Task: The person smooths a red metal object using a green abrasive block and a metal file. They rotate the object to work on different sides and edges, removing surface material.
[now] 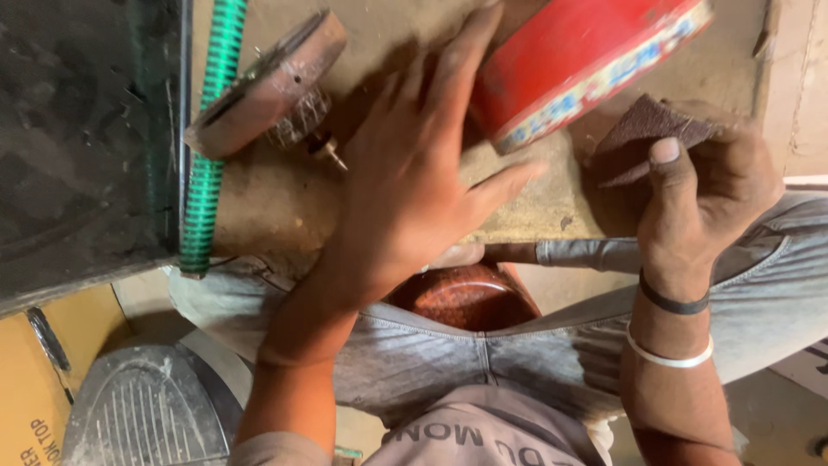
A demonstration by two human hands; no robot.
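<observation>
Two hands work over a dusty tan bench (pixel 285 203) that fills the upper middle of the view. The left hand (pixel 405 185) lies flat on it, palm down, fingers spread and released, holding nothing; its fingertips reach up against a red tin (pixel 569 56) that stands tilted at the top. The right hand (pixel 703 194) is clenched on a folded piece of dark sandpaper (pixel 651 129), thumb pressed on top, just beside the bench's right end and below the tin. Two bands, one black and one white, circle that wrist.

As for progress, I judge the sanding to be paused or between strokes: the paper is gripped and raised near the bench, but not pressed on any workpiece that shows. A reddish-brown rounded piece (pixel 466 298) sits low between the grey-trousered knees, under the bench edge; it looks smooth and glossy, so some finishing may be done, though how much is left I cannot tell.

Next in size, a dark slab (pixel 82 138) covers the upper left. Along its right edge runs a green ribbed hose (pixel 207 147). Beside the hose a round brown disc (pixel 267 82) with a wire brush and a small spindle lies tilted on the bench, apart from the left hand.

Below, the floor is pale and gritty. A grey ribbed pedal-like plate (pixel 142 406) and a yellow carton (pixel 30 388) sit at lower left. Dust coats nearly everything.
</observation>
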